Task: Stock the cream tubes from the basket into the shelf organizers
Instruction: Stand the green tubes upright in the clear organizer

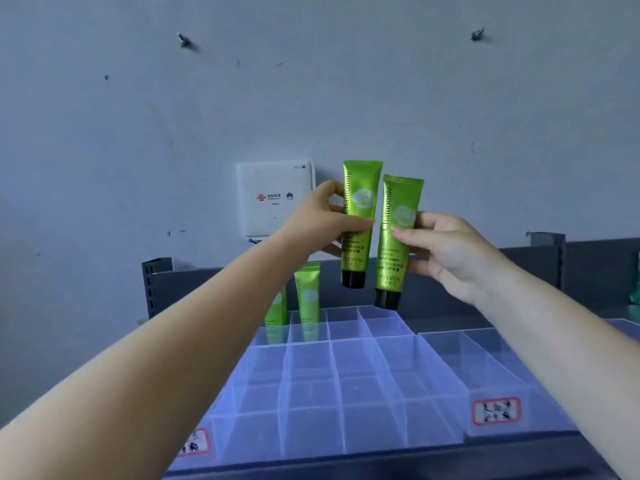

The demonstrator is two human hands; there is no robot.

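Above the clear organizer [346,375], two upright tubes are held cap-down. The left tube [360,216] is gripped by the left hand [329,220], the right tube [398,244] by the right hand [450,251], nearer the empty back cells.

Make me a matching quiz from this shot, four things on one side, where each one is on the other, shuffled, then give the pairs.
Things:
1. tube in left hand
2. tube in right hand
3. white wall box
4. red-bordered label

Places:
A. front of the right-hand organizer
B. on the wall behind the shelf
C. held up, higher of the two
D. held up, lower of the two

Pairs: 1-C, 2-D, 3-B, 4-A
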